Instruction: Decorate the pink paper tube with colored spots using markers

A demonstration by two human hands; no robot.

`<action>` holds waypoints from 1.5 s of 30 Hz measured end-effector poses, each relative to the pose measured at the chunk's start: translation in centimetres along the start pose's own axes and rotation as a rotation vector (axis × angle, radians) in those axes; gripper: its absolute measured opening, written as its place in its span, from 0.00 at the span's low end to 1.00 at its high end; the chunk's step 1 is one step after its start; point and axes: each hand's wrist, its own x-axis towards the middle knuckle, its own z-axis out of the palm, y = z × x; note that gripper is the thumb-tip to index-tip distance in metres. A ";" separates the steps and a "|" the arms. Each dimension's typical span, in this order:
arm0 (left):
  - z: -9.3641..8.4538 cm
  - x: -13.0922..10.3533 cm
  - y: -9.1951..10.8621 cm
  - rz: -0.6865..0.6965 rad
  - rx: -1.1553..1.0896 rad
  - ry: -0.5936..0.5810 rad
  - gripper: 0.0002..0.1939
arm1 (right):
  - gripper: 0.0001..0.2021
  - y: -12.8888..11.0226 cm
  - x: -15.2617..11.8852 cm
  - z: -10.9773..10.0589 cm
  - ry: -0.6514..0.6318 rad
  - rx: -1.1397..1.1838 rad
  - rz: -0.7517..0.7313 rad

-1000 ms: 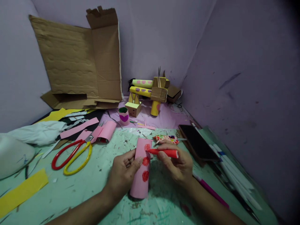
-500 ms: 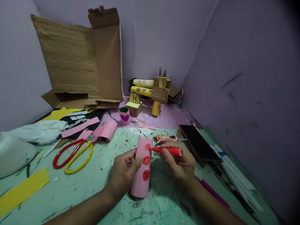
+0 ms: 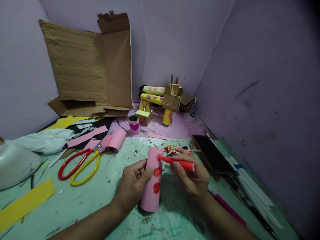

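Note:
A pink paper tube (image 3: 151, 196) stands tilted at the front middle of the table, with three red scribbled spots in a column on its side. My left hand (image 3: 135, 181) grips it from the left, thumb across its face and fingers behind. Between the thumb and fingers of my right hand (image 3: 193, 175) is a red marker (image 3: 183, 164), its tip on the top spot. Under and behind the right hand lies a colourfully patterned wrapper (image 3: 172, 149), partly hidden. A purple pen (image 3: 228, 208) lies beside my right forearm.
Scissors (image 3: 86, 166) with red and yellow handles lie at left, by a pink roll (image 3: 117, 140) and a yellow strip (image 3: 27, 203). A phone (image 3: 213, 155) lies at right. Behind stand a heart-marked cup (image 3: 134, 126), yellow tube figures (image 3: 152, 98) and a cardboard box (image 3: 80, 66).
The red marker's back end has dipped slightly, with its tip still on the top spot. The whole view has shifted a little; the left hand keeps its hold on the tube.

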 end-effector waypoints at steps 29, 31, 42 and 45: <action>0.2 0.0 0.5 0.050 0.046 -0.011 0.16 | 0.11 -0.3 0.5 0.1 -0.028 -0.054 -0.099; 0.2 0.0 0.5 0.054 0.058 -0.013 0.17 | 0.10 -0.4 0.6 0.0 -0.042 -0.040 -0.125; 0.3 0.0 0.7 0.055 0.050 -0.016 0.15 | 0.10 -0.2 0.6 -0.1 -0.037 -0.053 -0.107; 0.2 0.1 0.4 0.008 -0.008 -0.018 0.16 | 0.09 -0.2 0.6 -0.1 0.029 -0.029 -0.026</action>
